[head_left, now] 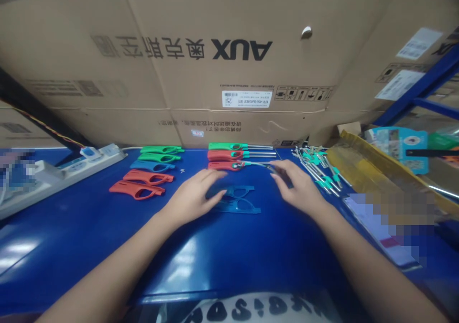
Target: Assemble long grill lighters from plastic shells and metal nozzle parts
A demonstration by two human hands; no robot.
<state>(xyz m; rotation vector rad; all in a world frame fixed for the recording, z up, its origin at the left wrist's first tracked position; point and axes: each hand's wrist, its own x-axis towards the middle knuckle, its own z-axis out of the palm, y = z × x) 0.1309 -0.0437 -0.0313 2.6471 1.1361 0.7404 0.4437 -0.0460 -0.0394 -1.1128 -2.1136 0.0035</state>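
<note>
My left hand (pixel 193 194) is slightly blurred, thumb apart from its fingers and nothing visible in its grasp. It is beside two blue translucent lighter handle shells (pixel 240 205), partly covering them. Just beyond its fingertips lies a red lighter shell (pixel 220 166) with metal and green parts in it. A thin metal lighter tube (pixel 256 164) runs from that shell to my right hand (pixel 301 184), whose fingers close at the tube's far end. Behind it, another red shell (pixel 217 156) and a green shell (pixel 218 146) lie in a row, each with a metal tube pointing right.
Green, blue and red shells (pixel 138 189) are lined up on the left of the blue table (pixel 172 261). Metal tubes with green parts (pixel 319 170) lie in a pile at right, near a yellow-taped box (pixel 373 175). A power strip (pixel 103 158) and large cardboard (pixel 172 84) border the table.
</note>
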